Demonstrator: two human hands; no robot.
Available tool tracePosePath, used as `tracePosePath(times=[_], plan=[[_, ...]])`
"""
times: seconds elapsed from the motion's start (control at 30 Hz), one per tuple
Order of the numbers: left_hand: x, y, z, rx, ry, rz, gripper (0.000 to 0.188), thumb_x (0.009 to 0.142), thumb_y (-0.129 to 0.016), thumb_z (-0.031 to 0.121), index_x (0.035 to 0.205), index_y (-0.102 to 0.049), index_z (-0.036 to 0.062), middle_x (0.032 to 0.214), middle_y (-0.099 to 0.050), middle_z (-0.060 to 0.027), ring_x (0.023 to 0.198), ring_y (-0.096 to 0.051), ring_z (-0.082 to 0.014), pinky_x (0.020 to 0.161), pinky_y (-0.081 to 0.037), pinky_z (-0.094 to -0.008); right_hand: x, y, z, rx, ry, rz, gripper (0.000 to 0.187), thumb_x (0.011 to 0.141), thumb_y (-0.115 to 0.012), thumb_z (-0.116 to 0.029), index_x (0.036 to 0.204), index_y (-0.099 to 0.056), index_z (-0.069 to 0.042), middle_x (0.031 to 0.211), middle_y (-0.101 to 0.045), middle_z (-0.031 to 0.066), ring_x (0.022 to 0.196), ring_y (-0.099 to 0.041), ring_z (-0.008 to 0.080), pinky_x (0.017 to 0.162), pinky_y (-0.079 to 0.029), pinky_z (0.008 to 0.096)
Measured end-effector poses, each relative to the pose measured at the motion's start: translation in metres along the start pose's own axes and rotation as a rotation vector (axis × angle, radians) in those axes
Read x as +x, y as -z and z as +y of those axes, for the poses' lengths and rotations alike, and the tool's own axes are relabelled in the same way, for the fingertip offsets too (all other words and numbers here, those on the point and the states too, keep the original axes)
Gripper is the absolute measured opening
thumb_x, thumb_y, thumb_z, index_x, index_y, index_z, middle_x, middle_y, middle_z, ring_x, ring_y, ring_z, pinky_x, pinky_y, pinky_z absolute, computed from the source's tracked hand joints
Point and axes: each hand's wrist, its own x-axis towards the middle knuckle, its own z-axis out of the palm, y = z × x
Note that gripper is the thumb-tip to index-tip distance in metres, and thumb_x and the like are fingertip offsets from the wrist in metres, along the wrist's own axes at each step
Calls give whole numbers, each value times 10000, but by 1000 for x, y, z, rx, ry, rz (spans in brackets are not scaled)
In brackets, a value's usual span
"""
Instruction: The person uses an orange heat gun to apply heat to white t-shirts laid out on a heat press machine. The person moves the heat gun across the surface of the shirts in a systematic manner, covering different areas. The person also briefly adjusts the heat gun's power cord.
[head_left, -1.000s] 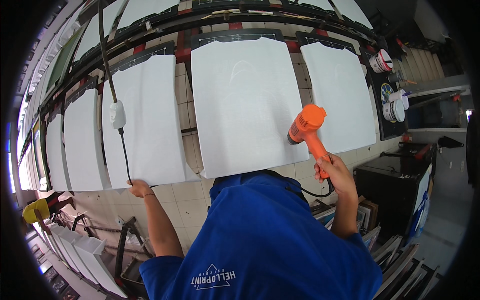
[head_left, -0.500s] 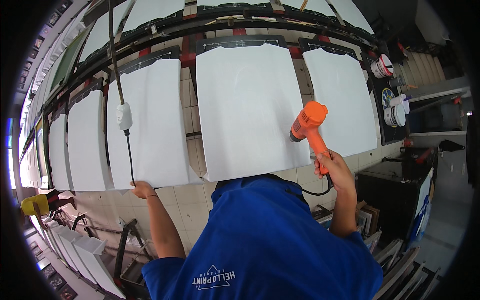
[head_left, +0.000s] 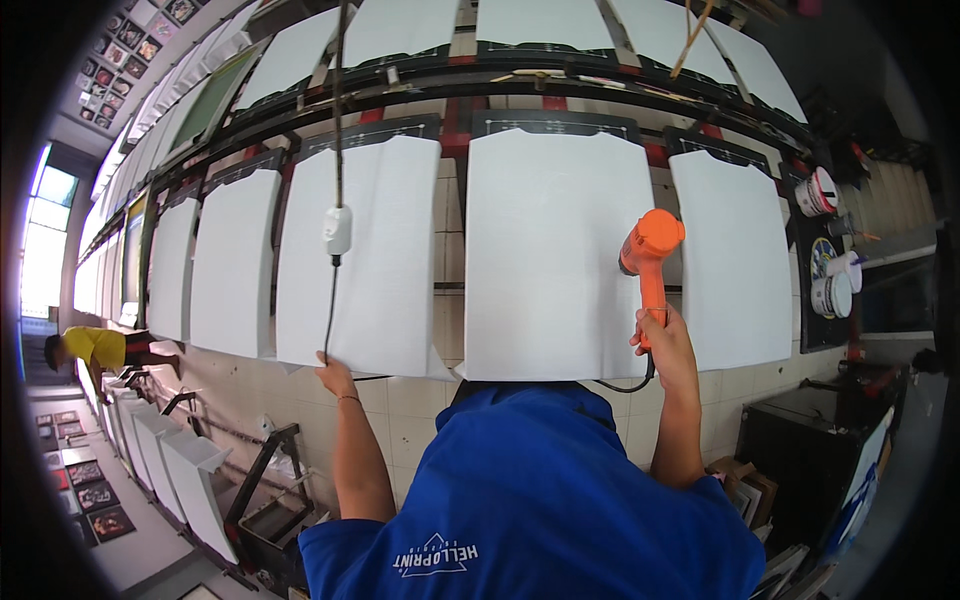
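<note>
My right hand (head_left: pixel 668 345) is wrapped round the handle of an orange heat gun (head_left: pixel 655 245). Its dark nozzle points left over the right part of a white cloth-covered board (head_left: pixel 555 240) in front of me. A black cord runs from the bottom of the handle toward my waist. At the left, my left hand (head_left: pixel 336 377) pinches a black cord (head_left: pixel 331 310) by the front edge of another white cloth-covered board (head_left: pixel 385 240). That cord hangs from a white socket connector (head_left: pixel 338 231) on a cable from above.
More white-covered boards stand in rows, one at the right (head_left: pixel 730 260). White tubs (head_left: pixel 831 294) sit on a dark board at far right. A black cabinet (head_left: pixel 790 440) stands behind on the right. Another person in a yellow top (head_left: pixel 95 346) bends over at far left.
The whole view has swung left, so the boards appear farther right. The heat gun's handle is more upright, its nozzle slightly farther in over the board. Both hands keep their hold.
</note>
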Motion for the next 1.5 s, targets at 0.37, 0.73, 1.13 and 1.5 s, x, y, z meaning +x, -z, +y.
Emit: tracePosePath(times=[0.37, 0.73, 1.13, 1.5], plan=[[116, 86, 12, 177, -308, 143, 518, 985, -356, 446, 1054, -533, -36, 1033, -606, -300, 962, -560, -482, 851, -431, -513, -13, -90, -17, 159, -123, -225, 282, 878, -621, -239, 996, -530, 0, 758, -545, 28, 620, -564, 106, 517, -446, 241], [433, 179, -2, 0, -169, 269, 419, 962, -402, 271, 1170, -555, -60, 1102, -582, -303, 1038, -555, -451, 907, -434, -472, -65, -338, -60, 351, -194, -391, 398, 915, -598, -241, 1163, -481, 47, 786, -552, 46, 634, -554, 116, 537, -450, 250], [458, 123, 29, -123, -1, 257, 564, 986, -407, 387, 1167, -424, -147, 1128, -537, -332, 1021, -548, -473, 906, -444, -485, 17, -518, -168, -13, 95, -380, 359, 908, -596, -349, 985, -536, -3, 716, -557, 18, 595, -562, 97, 499, -448, 233], [435, 121, 34, -235, -99, 343, 533, 978, -435, 277, 1304, -337, -133, 1278, -447, -352, 1140, -502, -450, 987, -411, -447, 93, -577, -137, -124, 33, -290, 343, 875, -619, -385, 890, -552, -49, 718, -545, 4, 621, -562, 97, 524, -442, 229]])
